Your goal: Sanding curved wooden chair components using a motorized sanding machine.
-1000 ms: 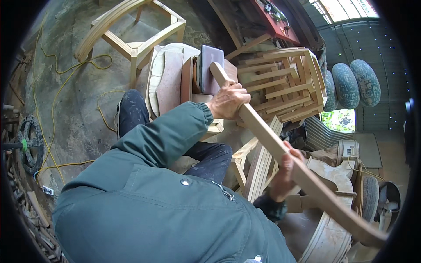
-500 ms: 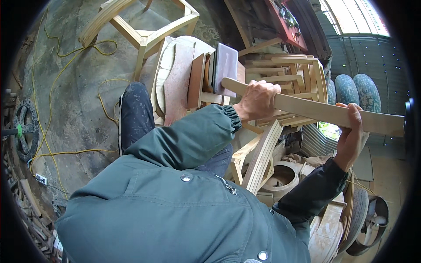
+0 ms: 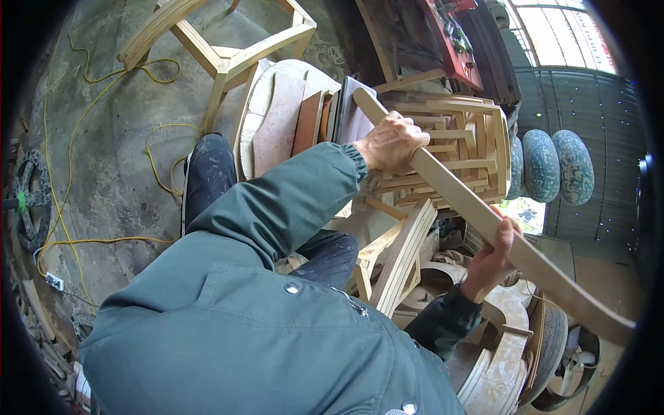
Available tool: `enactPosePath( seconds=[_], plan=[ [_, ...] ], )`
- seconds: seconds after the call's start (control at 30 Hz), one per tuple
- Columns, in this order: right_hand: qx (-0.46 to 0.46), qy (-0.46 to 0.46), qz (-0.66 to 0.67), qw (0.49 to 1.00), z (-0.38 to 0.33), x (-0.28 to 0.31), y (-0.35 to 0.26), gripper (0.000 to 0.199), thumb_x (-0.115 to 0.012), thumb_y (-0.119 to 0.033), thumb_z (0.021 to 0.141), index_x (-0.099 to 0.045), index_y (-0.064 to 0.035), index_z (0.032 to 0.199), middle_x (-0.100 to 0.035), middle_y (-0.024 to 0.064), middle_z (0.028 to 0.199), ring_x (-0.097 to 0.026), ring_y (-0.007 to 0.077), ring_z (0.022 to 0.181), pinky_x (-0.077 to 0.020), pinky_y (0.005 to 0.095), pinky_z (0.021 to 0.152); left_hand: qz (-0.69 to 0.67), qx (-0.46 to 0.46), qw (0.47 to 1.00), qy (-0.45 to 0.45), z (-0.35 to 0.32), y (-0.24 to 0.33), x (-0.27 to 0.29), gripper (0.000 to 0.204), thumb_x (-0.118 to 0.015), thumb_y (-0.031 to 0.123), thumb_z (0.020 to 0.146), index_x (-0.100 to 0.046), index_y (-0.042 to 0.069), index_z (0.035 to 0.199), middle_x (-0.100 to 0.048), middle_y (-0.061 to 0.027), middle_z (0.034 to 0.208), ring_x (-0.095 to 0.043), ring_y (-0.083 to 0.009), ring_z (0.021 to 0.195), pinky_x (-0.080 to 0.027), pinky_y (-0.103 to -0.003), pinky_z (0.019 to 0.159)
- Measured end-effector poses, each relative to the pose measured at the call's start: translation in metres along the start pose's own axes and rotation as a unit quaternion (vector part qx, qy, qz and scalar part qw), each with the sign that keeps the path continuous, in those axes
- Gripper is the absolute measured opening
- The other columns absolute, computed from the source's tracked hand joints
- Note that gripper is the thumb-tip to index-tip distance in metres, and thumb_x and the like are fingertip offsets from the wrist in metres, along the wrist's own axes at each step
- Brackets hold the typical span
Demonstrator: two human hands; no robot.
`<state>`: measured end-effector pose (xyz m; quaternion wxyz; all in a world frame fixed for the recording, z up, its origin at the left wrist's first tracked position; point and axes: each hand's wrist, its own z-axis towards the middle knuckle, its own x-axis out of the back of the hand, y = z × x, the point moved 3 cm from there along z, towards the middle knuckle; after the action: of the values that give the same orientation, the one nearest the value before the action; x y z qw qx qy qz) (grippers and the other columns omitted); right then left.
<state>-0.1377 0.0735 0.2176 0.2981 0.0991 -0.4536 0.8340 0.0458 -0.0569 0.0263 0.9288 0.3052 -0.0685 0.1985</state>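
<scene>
A long, pale, flat wooden slat with a slight curve runs from upper middle to lower right across my view. My left hand is closed over it near its rounded far-left end, knuckles upward. Farther along, my right hand grips the slat from below, thumb on its upper face. Under the slat's rounded end is a flat mauve-grey slab with a dark edge; whether they touch I cannot tell. Beside the slab, reddish-brown boards stand on edge.
A wooden frame stands at the upper left. Stacked slatted frames lie beyond my hands. A yellow cord crosses the concrete floor. Blue patterned rolls and a tyre are at the right.
The slat's right end has swung down toward me, tilting it more steeply. My right hand has moved left and nearer with it; my left hand shifted slightly left, still gripping.
</scene>
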Motion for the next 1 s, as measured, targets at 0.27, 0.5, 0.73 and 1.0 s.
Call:
enactPosePath(
  seconds=[0.27, 0.5, 0.73, 1.0],
  plan=[
    [0.049, -0.043, 0.098, 0.993, 0.112, -0.076, -0.038, 0.032, -0.062, -0.028, 0.098, -0.068, 0.0026, 0.104, -0.071, 0.0113, 0.094, -0.068, 0.0173, 0.083, -0.0532, 0.0301, 0.08, -0.098, 0.203, 0.974, -0.01, 0.036, 0.029, 0.004, 0.033, -0.077, 0.031, 0.073, -0.066, 0.006, 0.092, -0.073, -0.0219, 0.083, -0.073, -0.0417, 0.08, -0.057, -0.051, 0.076],
    [-0.046, -0.04, 0.245, 0.968, 0.094, -0.185, 0.028, 0.036, -0.066, -0.013, 0.099, -0.052, -0.0033, 0.131, -0.058, 0.0051, 0.08, -0.062, 0.0186, 0.073, -0.0513, 0.0352, 0.073, -0.123, 0.306, 0.944, 0.026, 0.047, 0.011, 0.004, 0.049, -0.081, 0.034, 0.076, -0.063, 0.005, 0.112, -0.075, -0.0241, 0.094, -0.074, -0.0421, 0.093, -0.058, -0.052, 0.084],
    [-0.028, -0.091, 0.235, 0.967, 0.123, -0.229, 0.036, 0.042, -0.072, -0.005, 0.093, -0.05, -0.0008, 0.129, -0.063, 0.0097, 0.085, -0.064, 0.0188, 0.067, -0.0571, 0.0348, 0.062, -0.1, 0.383, 0.917, 0.046, 0.056, -0.011, 0.012, 0.036, -0.071, 0.024, 0.086, -0.059, 0.003, 0.113, -0.075, -0.0201, 0.098, -0.073, -0.04, 0.098, -0.056, -0.051, 0.089],
    [-0.03, -0.107, 0.257, 0.96, 0.127, -0.249, 0.058, 0.034, -0.071, -0.002, 0.092, -0.049, -0.0024, 0.118, -0.064, 0.0105, 0.087, -0.065, 0.0192, 0.064, -0.0582, 0.0359, 0.059, 0.016, 0.285, 0.949, 0.135, 0.01, 0.008, 0.013, 0.071, -0.07, 0.02, 0.081, -0.046, -0.004, 0.143, -0.045, -0.0279, 0.149, -0.038, -0.0446, 0.146, -0.031, -0.059, 0.118]
  ],
)
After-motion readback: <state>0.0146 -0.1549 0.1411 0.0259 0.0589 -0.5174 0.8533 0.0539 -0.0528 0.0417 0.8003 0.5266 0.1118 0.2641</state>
